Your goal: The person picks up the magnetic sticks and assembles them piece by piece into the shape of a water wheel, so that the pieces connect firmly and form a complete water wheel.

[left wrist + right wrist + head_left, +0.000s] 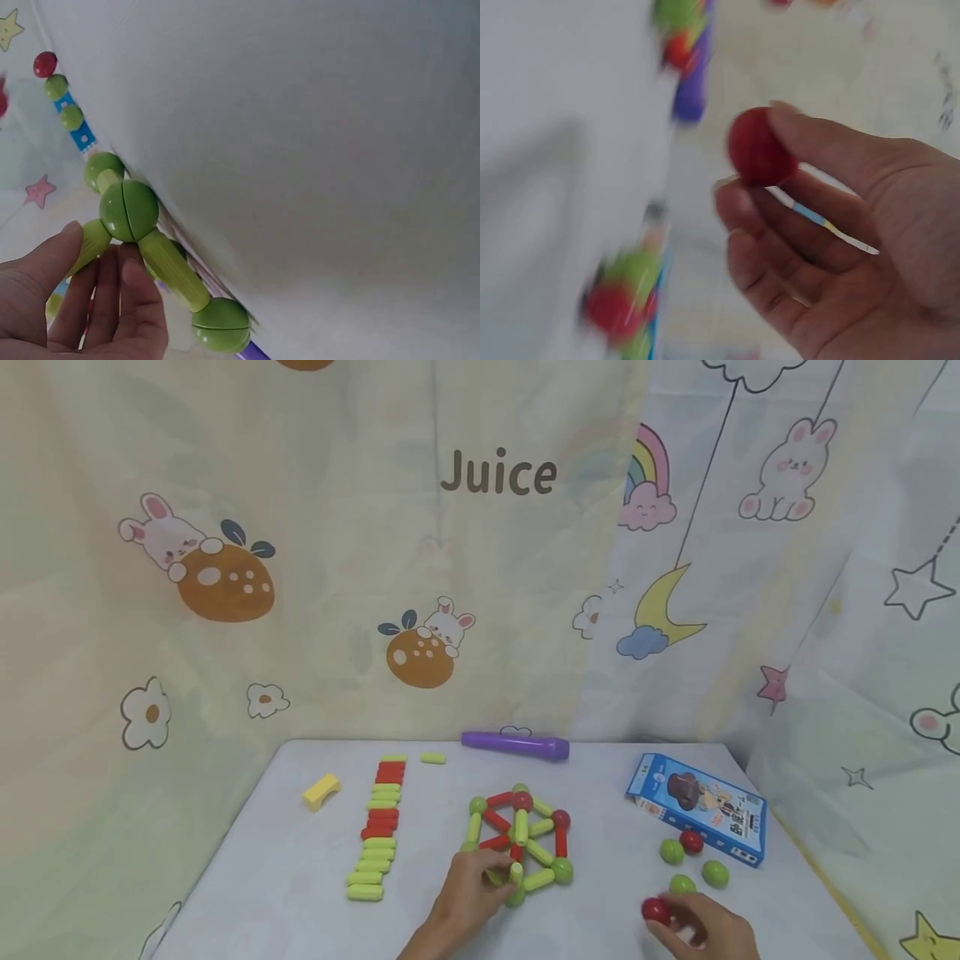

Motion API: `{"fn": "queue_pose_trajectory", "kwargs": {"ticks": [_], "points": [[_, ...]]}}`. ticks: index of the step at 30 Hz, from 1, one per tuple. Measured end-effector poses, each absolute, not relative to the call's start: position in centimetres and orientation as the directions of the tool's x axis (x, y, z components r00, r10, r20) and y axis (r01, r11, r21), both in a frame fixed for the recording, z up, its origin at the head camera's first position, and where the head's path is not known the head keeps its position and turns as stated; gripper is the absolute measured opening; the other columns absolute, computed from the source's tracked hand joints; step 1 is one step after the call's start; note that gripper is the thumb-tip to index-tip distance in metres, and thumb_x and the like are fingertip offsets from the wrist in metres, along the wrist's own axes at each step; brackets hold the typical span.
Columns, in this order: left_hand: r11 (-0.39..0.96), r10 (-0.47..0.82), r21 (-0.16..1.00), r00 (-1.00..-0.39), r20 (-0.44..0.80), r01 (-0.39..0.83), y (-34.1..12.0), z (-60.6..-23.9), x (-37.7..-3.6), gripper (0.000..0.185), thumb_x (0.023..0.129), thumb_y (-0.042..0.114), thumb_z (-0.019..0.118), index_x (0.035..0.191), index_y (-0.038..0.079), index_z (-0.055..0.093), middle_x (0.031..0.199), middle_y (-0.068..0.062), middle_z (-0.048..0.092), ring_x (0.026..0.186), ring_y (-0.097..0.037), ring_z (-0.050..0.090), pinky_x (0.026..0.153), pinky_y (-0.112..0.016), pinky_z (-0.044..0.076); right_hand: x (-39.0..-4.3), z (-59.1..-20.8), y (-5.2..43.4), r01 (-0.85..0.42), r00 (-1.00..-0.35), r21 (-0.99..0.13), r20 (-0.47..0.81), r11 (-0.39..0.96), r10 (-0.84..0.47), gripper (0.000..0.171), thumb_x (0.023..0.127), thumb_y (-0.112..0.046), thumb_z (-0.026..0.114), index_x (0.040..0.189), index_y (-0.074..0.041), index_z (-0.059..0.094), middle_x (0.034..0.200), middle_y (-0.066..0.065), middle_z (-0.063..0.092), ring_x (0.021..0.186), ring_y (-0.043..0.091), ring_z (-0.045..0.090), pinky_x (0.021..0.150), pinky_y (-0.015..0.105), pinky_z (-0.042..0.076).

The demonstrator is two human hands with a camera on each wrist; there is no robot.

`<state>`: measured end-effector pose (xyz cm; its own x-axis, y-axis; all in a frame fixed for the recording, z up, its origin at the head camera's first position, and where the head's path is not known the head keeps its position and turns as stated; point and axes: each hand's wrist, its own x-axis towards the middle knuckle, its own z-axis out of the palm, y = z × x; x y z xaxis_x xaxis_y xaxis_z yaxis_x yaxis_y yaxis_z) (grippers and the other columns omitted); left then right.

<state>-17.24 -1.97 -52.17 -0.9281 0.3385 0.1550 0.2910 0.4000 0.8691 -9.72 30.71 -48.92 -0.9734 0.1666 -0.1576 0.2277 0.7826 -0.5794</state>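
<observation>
A white tabletop (285, 877) stands in front of curtains with bunnies, a moon and the word "Juice". Near the front right of it, the right hand (708, 931) pinches a red ball (656, 909) between its thumb and fingertips, just over the tabletop. The ball is small, round, smooth and shiny red. In the right wrist view the ball (759, 147) sits at the tips of the fingers (810, 139), which curl around it. Just behind that hand lie three green balls (715, 872) and one more red ball (691, 841), close together. Behind them is a blue box (697, 807) with a picture on it. In the middle is a wheel shape (520, 843) made of red and green sticks joined by balls. The left hand (468, 893) holds its near edge, fingers bent around a green stick (171, 268). To the left lies a row of sticks (377, 827), green and red, then a yellow block (321, 791). A purple tube (514, 744) lies at the back.
</observation>
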Motion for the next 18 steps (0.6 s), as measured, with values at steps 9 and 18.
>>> {"fn": "queue_pose_trajectory", "kwargs": {"ticks": [9, 18], "points": [[0.395, 0.355, 0.874, -0.925, 0.138, 0.282, -2.0, -52.2, -17.0, 0.025, 0.09, 0.005, 0.087, 0.113, 0.014, 0.084, 0.101, 0.011, 0.079, 0.086, 0.0, 0.062, 0.071, -0.023, 0.053, -13.0, -46.8, 18.8, -0.295, -0.936, -0.755, 0.352, 0.586, -0.018, 0.035, 0.079, -0.008, 0.096, 0.107, -0.02, 0.078, 0.093, -0.017, 0.075, 0.083, 0.011, 0.07, 0.071, 0.027, 0.06], [0.4, 0.348, 0.877, -0.929, 0.123, 0.266, -2.2, -52.0, -16.9, 0.02, 0.091, 0.006, 0.086, 0.11, 0.014, 0.085, 0.098, 0.006, 0.081, 0.082, 0.0, 0.061, 0.069, -0.022, 0.053, -14.6, -48.3, 16.8, -0.278, -0.948, -0.827, 0.319, 0.488, 0.001, 0.032, 0.08, -0.01, 0.095, 0.104, -0.014, 0.075, 0.095, -0.008, 0.078, 0.079, 0.005, 0.072, 0.074, 0.033, 0.064]]}}
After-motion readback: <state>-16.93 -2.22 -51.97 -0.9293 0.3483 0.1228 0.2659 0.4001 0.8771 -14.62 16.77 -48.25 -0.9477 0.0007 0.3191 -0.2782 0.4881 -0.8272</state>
